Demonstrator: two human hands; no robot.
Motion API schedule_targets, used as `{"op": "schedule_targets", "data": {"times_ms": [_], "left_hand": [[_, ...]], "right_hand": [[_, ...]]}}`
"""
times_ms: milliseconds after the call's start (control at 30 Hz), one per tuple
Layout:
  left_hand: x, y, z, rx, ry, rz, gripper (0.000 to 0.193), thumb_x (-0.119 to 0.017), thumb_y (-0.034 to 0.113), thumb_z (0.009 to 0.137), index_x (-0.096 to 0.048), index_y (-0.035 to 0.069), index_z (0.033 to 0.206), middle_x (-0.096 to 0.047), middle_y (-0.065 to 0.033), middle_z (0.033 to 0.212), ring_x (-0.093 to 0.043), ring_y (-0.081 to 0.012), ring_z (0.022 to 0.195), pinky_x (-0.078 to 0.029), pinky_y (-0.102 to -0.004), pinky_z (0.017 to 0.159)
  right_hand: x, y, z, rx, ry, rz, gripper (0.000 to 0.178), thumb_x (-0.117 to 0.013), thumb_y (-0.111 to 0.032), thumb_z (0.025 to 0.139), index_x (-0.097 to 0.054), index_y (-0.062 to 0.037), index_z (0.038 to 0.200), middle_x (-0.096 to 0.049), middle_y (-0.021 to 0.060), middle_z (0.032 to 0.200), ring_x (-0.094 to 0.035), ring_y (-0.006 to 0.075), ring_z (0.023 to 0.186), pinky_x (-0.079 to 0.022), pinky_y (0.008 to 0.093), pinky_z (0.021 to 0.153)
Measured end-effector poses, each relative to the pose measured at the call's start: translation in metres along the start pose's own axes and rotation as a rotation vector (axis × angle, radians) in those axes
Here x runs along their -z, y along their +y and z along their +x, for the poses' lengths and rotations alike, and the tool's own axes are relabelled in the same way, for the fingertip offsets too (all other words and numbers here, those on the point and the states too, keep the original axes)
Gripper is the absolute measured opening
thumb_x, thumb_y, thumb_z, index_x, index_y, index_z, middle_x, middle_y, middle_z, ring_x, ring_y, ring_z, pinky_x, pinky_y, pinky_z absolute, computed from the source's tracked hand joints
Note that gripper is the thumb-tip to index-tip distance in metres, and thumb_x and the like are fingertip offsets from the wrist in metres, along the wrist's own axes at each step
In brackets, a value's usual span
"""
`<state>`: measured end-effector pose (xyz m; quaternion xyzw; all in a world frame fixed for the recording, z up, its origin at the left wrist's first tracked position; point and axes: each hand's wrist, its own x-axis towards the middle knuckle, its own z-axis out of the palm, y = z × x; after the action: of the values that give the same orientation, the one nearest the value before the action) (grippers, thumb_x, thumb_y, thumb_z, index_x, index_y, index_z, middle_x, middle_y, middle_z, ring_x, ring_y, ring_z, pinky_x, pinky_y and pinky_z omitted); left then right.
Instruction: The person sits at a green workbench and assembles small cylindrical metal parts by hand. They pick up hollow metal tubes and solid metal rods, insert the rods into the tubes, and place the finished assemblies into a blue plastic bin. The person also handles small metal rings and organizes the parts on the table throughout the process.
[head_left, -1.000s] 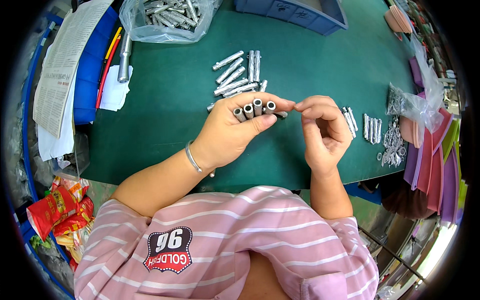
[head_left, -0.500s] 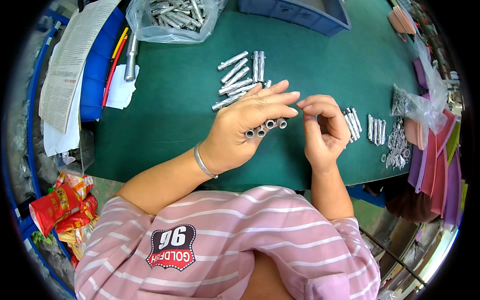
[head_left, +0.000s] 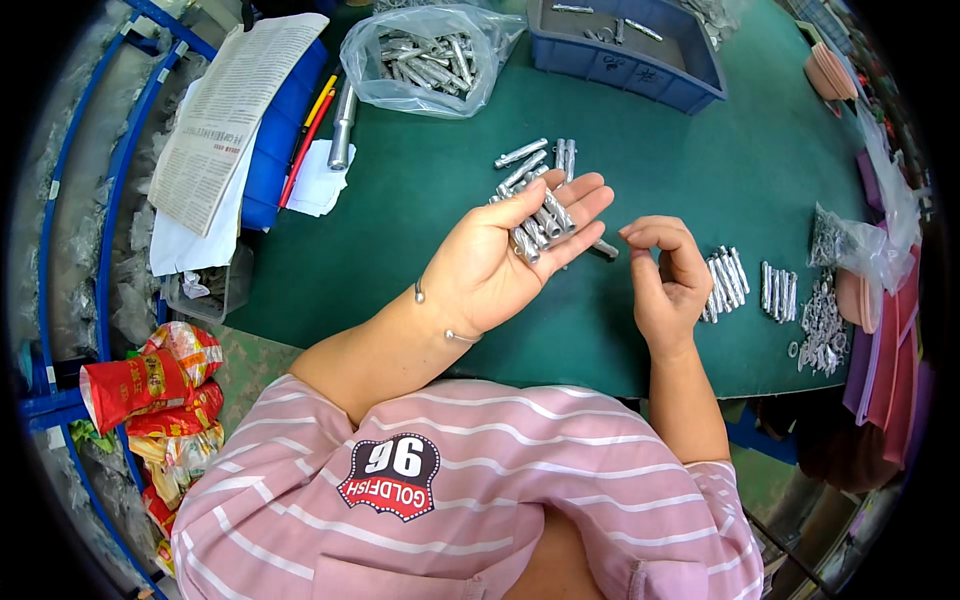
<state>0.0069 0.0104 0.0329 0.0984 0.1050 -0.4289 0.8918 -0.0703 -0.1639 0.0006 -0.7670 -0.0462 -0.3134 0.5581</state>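
Observation:
My left hand (head_left: 500, 255) is turned palm up, its thumb lying over several short silvery metal tubes (head_left: 548, 222) with hollow ends. My right hand (head_left: 668, 275) hovers just to the right, thumb and forefinger brought together; anything tiny between them is too small to make out. One loose metal tube (head_left: 604, 248) shows between the two hands, close to the right fingertips, and I cannot tell whether it touches them. Beyond the left hand, more tubes (head_left: 520, 153) lie on the green table (head_left: 420, 150), partly hidden by the fingers.
Tubes in two rows (head_left: 727, 283) (head_left: 778, 291) and a heap of small metal parts (head_left: 823, 325) lie at right. At the back stand a clear bag of tubes (head_left: 430, 65) and a blue-grey bin (head_left: 630, 65). A metal rod (head_left: 342, 128) and pens (head_left: 310, 145) lie at left.
My left hand has rolled from palm down to palm up, bringing the tubes into view on its palm. The right hand keeps its pinch. The whole view has shifted.

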Motion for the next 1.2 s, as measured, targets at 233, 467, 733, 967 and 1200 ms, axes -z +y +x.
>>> {"op": "schedule_targets", "data": {"times_ms": [233, 467, 733, 967, 1200], "left_hand": [[0.002, 0.004, -0.004, 0.061, 0.055, -0.331, 0.035, -0.037, 0.009, 0.099, -0.034, -0.009, 0.128, -0.044, -0.0231, 0.132, -0.044, -0.0333, 0.126, -0.033, -0.0505, 0.109], [0.0, 0.021, -0.006, -0.132, 0.254, -0.196, 0.025, -0.039, 0.007, 0.098, -0.039, -0.008, 0.117, -0.052, -0.0218, 0.119, -0.052, -0.0348, 0.116, -0.043, -0.0498, 0.101], [-0.033, 0.119, 0.057, -0.57, 0.283, 0.31, 0.046, -0.038, 0.024, 0.096, -0.032, -0.004, 0.132, -0.033, -0.023, 0.14, -0.029, -0.0391, 0.133, -0.024, -0.0544, 0.108], [-0.028, 0.164, 0.074, -0.456, 0.212, 0.419, 0.055, -0.041, 0.01, 0.093, -0.017, -0.017, 0.134, -0.019, -0.0337, 0.145, -0.017, -0.0442, 0.137, -0.018, -0.0507, 0.113], [0.0, 0.102, 0.039, -0.52, 0.239, 0.782, 0.028, -0.058, 0.003, 0.086, -0.051, -0.004, 0.112, -0.057, -0.0117, 0.103, -0.058, -0.0156, 0.083, -0.049, -0.025, 0.071]], "right_hand": [[0.001, -0.003, -0.001, 0.037, 0.0, -0.016, 0.017, -0.052, 0.015, 0.072, -0.059, 0.0023, 0.08, -0.063, 0.0126, 0.085, -0.061, 0.02, 0.079, -0.048, 0.028, 0.073], [0.0, -0.007, 0.0, 0.046, 0.012, -0.049, 0.017, -0.051, 0.014, 0.072, -0.059, 0.0016, 0.079, -0.063, 0.013, 0.083, -0.061, 0.0208, 0.077, -0.048, 0.0285, 0.07], [-0.002, -0.005, 0.002, 0.042, 0.054, -0.077, 0.016, -0.052, 0.013, 0.073, -0.06, 0.0016, 0.081, -0.063, 0.0122, 0.084, -0.059, 0.0195, 0.074, -0.047, 0.027, 0.066], [0.003, 0.003, 0.003, -0.052, -0.073, -0.336, 0.014, -0.062, 0.004, 0.076, -0.064, -0.001, 0.088, -0.061, 0.0117, 0.086, -0.059, 0.0262, 0.078, -0.048, 0.0326, 0.067], [-0.006, 0.004, 0.0, -0.001, -0.278, -0.577, 0.015, -0.069, 0.002, 0.071, -0.066, -0.0048, 0.084, -0.059, 0.0073, 0.085, -0.055, 0.026, 0.083, -0.043, 0.0364, 0.072]]}}
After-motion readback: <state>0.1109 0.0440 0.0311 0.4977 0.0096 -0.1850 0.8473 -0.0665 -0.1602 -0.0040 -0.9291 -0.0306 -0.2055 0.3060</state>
